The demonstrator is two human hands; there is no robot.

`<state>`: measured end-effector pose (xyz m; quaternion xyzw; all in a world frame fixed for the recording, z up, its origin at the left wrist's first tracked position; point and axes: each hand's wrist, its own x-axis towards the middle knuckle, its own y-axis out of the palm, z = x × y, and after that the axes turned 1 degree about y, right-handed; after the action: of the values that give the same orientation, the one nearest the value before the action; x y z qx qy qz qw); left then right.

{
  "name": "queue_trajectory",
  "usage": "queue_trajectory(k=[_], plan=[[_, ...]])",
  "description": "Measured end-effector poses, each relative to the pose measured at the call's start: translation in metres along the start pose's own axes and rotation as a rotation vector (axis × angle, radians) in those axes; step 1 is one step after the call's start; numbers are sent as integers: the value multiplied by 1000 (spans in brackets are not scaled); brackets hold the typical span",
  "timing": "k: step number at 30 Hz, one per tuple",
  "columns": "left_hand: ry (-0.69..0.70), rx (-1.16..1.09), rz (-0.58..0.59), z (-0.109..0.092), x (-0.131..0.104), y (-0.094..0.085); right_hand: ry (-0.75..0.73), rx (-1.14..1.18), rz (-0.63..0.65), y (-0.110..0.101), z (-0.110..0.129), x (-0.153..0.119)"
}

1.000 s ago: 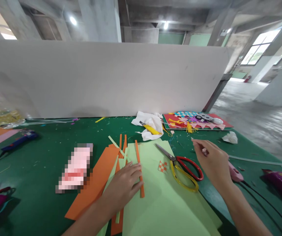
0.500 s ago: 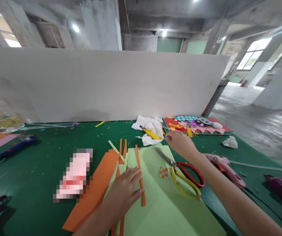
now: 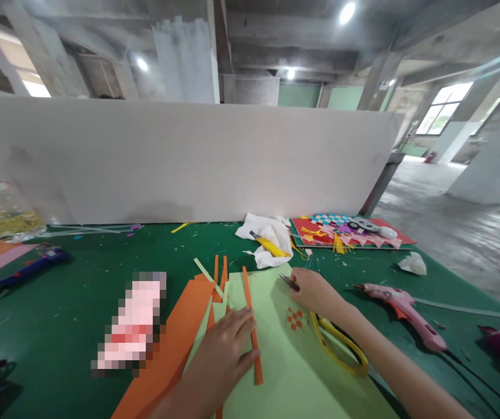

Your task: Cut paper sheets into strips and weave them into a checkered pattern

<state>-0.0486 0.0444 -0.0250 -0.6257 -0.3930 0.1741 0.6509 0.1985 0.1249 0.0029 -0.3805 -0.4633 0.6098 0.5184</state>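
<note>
My left hand lies flat on the papers, its index fingertip and thumb touching a narrow orange paper strip. That strip rests on a light green sheet. Curled around the pivot area of the scissors is my right hand; the blade tips poke out beyond its fingers. The scissors' yellow handle shows below the wrist, while the red one is mostly hidden. A small orange-and-white checkered woven piece sits on the sheet between my hands. Beside my left hand are an orange sheet and several loose strips.
A crumpled white tissue with a yellow utility knife lies behind the sheet. Back right, a red board bears paper decorations. A pink glue gun is at right, a blue one at left. A white partition stands behind.
My right hand has come down and back toward me, from beyond the scissors' tips onto their middle. My left hand stays at the orange strip. The view has tilted slightly up.
</note>
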Motion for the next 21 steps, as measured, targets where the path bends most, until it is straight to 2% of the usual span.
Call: queue_trajectory(k=[5, 10, 14, 16, 18, 21], plan=[[-8, 13, 42, 0, 0, 0, -21, 133, -63, -12, -11, 3], [-6, -23, 2, 1, 0, 0, -67, 233, -170, -40, -17, 17], [17, -27, -29, 1, 0, -1, -116, 215, -231, -65, -13, 56], [27, -21, -39, 2, -2, 0, -101, 172, -250, -71, -9, 83], [30, -28, -57, 2, -3, 2, -73, 131, -246, -67, -6, 110], [33, -40, -70, 2, -5, 3, -43, 77, -200, -48, -3, 138]])
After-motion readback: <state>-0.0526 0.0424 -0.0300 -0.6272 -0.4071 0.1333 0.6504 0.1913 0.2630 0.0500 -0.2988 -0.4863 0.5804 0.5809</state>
